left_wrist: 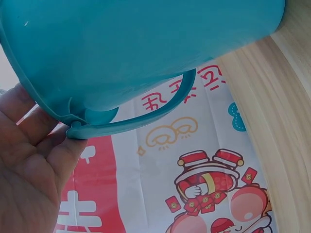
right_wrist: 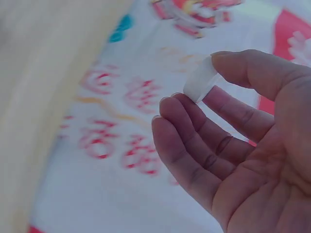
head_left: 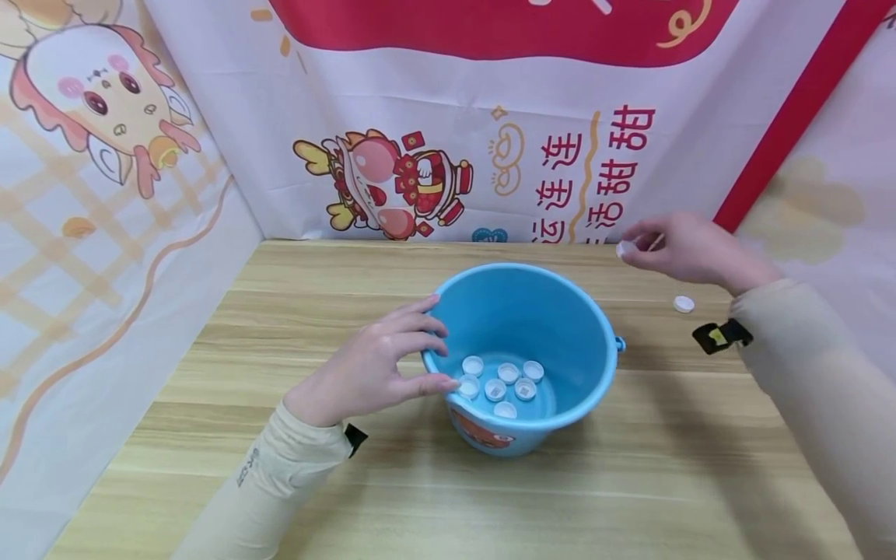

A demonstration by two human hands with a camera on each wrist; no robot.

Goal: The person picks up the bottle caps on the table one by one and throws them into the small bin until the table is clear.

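Note:
A blue bucket (head_left: 518, 432) stands upright on the wooden table, and several round white bottle caps (head_left: 507, 373) lie on its floor. My left hand (head_left: 381, 358) holds the bucket's left rim, with fingers reaching over the edge. In the left wrist view the fingers and thumb (left_wrist: 68, 160) are at the rim beside the hinge of the blue handle (left_wrist: 146, 119). My right hand (head_left: 689, 249) is raised beyond the bucket to the right, pinching one white bottle cap (right_wrist: 200, 80) between thumb and fingertips.
One more white cap (head_left: 684, 304) lies on the table (head_left: 336, 498) right of the bucket, below my right hand. A printed cloth (head_left: 392, 85) hangs along the table's back edge, and further patterned cloths flank both sides.

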